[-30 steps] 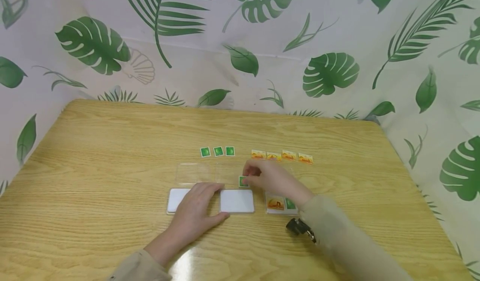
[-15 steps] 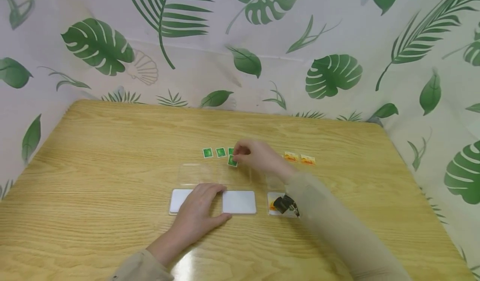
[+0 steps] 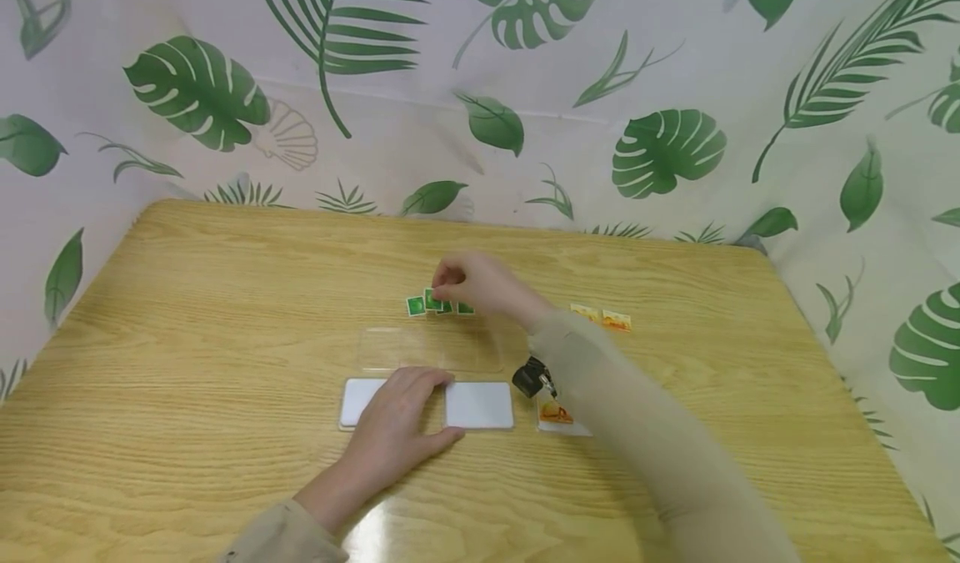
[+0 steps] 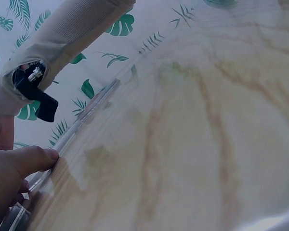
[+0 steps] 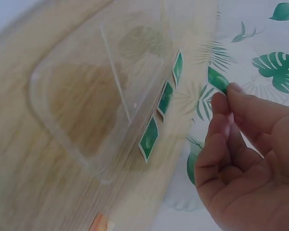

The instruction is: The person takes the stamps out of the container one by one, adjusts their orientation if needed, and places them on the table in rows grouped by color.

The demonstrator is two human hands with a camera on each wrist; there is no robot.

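My right hand (image 3: 442, 284) hovers over a row of small green cards (image 3: 415, 305) at the middle of the wooden table (image 3: 187, 296). Its thumb and fingertips pinch one more green card (image 3: 432, 299) just above that row. The right wrist view shows the pinched green card (image 5: 216, 79) at my right hand (image 5: 226, 98), with three green cards (image 5: 164, 98) lying beyond a clear plastic lid (image 5: 82, 106). My left hand (image 3: 397, 421) lies flat between two white rectangular panels (image 3: 480, 404), its thumb (image 4: 31, 159) by a clear plastic edge (image 4: 89, 108).
Two orange cards (image 3: 617, 321) show to the right of my right sleeve (image 3: 645, 446). A clear lid (image 3: 431, 348) lies between the green row and the white panels. A small clear case with an orange card (image 3: 557, 414) sits right of the panels. A leaf-print cloth (image 3: 660, 146) backs the table.
My right hand carried the green card from near the white panels up and leftward to the green row. The left hand has stayed put.
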